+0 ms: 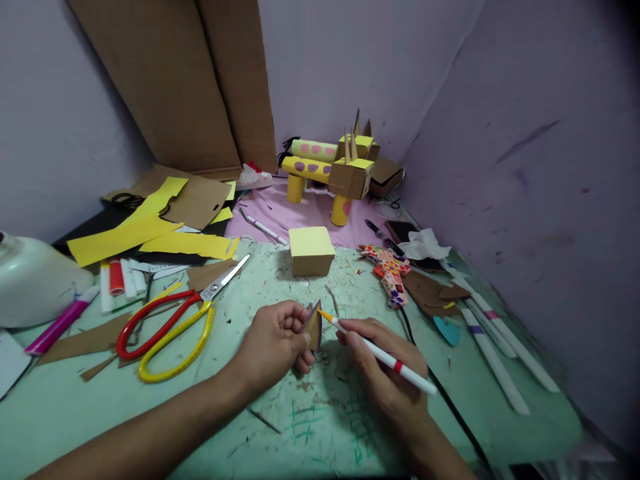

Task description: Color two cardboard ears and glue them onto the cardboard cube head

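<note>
My left hand (277, 343) pinches a small triangular piece of cardboard (313, 327) upright just above the green mat (150, 407). My right hand (385, 370) grips a white marker (385, 355) with a red band. Its orange tip touches the upper edge of the cardboard piece. A yellow-topped cardboard cube (311, 251) sits just beyond the hands. To their left lie large scissors (173, 325) with red and yellow handles, blades pointing toward the cube.
Two yellow cardboard animal figures (333, 170) stand at the back on pink paper. Yellow paper strips (150, 233), cardboard scraps and markers (117, 280) lie at the left. A patterned glue gun (391, 273), white sticks (495, 340) and a black cable (450, 403) lie at the right. Walls close in behind and at the right.
</note>
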`<state>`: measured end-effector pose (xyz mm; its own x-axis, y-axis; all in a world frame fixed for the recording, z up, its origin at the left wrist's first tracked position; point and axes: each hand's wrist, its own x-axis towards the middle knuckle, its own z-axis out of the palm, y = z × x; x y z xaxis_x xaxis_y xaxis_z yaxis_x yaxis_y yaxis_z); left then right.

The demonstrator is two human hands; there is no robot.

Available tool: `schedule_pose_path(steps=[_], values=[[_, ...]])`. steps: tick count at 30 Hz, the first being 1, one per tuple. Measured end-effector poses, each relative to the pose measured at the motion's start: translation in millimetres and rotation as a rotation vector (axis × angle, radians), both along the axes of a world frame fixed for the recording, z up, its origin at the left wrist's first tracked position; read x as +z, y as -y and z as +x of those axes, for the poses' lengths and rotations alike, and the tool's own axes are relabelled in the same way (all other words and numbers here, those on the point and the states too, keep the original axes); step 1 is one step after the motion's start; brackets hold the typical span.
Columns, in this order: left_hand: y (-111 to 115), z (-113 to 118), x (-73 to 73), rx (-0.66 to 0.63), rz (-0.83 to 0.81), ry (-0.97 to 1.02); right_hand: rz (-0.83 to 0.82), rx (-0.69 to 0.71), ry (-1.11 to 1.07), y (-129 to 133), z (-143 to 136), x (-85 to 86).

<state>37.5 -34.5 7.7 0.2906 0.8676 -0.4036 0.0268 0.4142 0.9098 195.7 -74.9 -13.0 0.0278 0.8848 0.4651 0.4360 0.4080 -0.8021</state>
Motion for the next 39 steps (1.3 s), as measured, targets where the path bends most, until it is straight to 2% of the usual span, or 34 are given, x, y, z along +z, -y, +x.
schedule_pose_path(steps=[28, 39], values=[[-0.9, -0.1, -0.8, 0.005, 0.002, 0.016, -0.037, -0.053, -0.032, 2.2, 1.3, -0.3], [-1.2, -0.2, -0.7, 0.007, -0.004, 0.010, -0.053, -0.012, -0.008, 3.6, 3.6, -0.6]])
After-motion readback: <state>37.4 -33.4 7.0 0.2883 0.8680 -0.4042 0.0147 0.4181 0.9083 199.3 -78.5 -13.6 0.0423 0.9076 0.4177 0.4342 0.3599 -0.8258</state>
